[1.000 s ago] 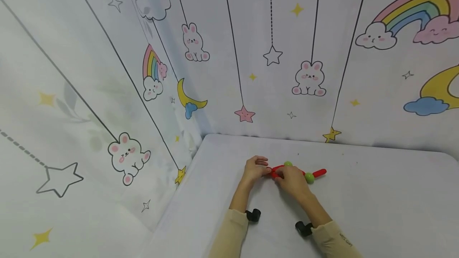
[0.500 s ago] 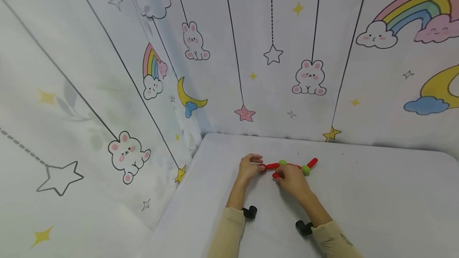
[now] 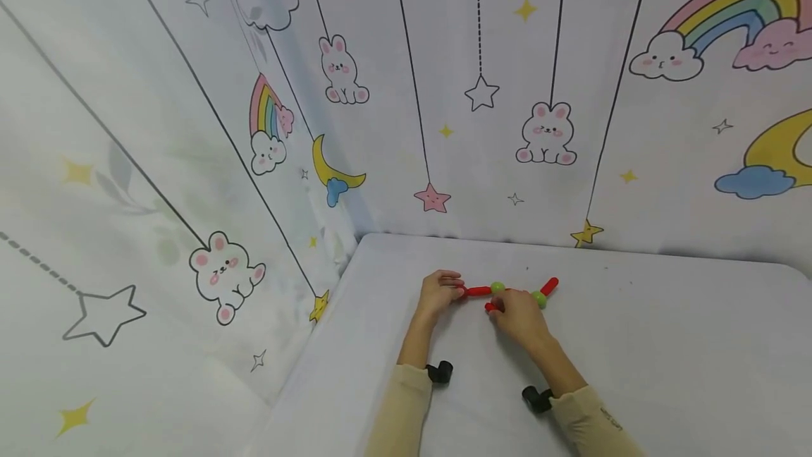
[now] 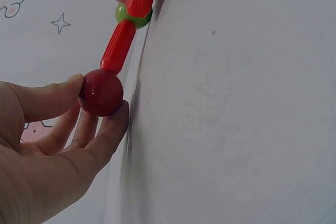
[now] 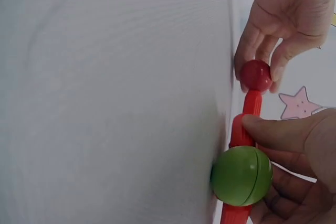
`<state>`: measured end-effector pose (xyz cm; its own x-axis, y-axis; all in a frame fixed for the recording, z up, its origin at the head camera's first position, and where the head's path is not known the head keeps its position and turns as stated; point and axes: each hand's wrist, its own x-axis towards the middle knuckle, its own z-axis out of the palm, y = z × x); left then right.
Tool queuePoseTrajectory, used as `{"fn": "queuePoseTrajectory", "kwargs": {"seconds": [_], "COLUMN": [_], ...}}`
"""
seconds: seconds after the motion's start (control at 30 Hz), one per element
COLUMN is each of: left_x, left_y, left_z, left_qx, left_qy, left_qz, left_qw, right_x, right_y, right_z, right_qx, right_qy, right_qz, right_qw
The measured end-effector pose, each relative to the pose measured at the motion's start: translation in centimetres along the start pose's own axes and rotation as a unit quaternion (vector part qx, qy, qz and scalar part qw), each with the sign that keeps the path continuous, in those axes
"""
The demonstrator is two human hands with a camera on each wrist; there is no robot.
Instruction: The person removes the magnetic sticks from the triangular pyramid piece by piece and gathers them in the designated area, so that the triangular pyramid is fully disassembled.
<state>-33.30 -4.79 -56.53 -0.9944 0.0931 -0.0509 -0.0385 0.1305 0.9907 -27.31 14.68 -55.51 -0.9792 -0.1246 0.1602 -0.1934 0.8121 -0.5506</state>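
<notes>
In the head view, a chain of red rods and green balls lies on the white table. My left hand pinches the glossy red ball at the chain's left end between thumb and fingers. From that ball a ribbed red rod runs to a green ball. My right hand pinches another red rod, whose end points toward the left hand. Beyond the right hand sit a second green ball and an outer red rod. Fingers hide how the pinched rod is joined.
The white table spreads around both hands, its back edge against a patterned curtain. Another curtain hangs at the left. Black wrist cameras sit at both sleeve cuffs.
My left hand has drawn back leftward with the red ball, away from the rod in my right hand. The chain's right end has swung up and left. The last half second shows little movement.
</notes>
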Motion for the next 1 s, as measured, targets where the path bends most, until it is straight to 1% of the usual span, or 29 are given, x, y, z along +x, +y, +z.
{"fn": "queuePoseTrajectory", "kwargs": {"seconds": [0.1,0.27,0.43,0.57,0.67,0.73,0.8,0.87,1.0], "left_x": [0.03,0.00,-0.13,-0.06,0.04,0.01,-0.02,-0.05,0.05], "left_y": [0.10,0.34,0.44,0.33,0.28,0.35,0.38,0.39,0.22], "left_z": [-0.16,-0.31,-0.48,-0.40,-0.27,-0.21,-0.17,-0.19,-0.32], "left_qx": [0.004,0.001,0.003,0.036,0.074,0.094,0.106,0.111,0.106], "left_qy": [0.012,0.011,0.032,0.055,0.078,0.088,0.090,0.084,0.067], "left_qz": [-0.001,-0.001,0.016,0.033,0.053,0.067,0.071,0.070,0.056], "left_qw": [0.9999,0.9999,0.9994,0.9973,0.9928,0.9894,0.9877,0.9878,0.9905], "right_x": [0.00,0.00,0.01,0.00,0.08,0.18,0.27,0.30,0.28], "right_y": [0.05,-0.05,-0.25,-0.35,-0.38,-0.37,-0.33,-0.28,-0.19], "right_z": [-0.03,-0.21,-0.18,-0.06,0.04,0.12,0.21,0.26,0.25], "right_qx": [0.004,0.014,0.017,0.022,0.029,0.031,0.031,0.030,0.033], "right_qy": [-0.005,-0.008,-0.011,-0.014,-0.014,-0.012,-0.010,-0.008,-0.008], "right_qz": [0.010,0.014,0.013,0.022,0.027,0.027,0.025,0.024,0.027], "right_qw": [0.9999,0.9998,0.9997,0.9994,0.9991,0.9991,0.9992,0.9992,0.9991]}}
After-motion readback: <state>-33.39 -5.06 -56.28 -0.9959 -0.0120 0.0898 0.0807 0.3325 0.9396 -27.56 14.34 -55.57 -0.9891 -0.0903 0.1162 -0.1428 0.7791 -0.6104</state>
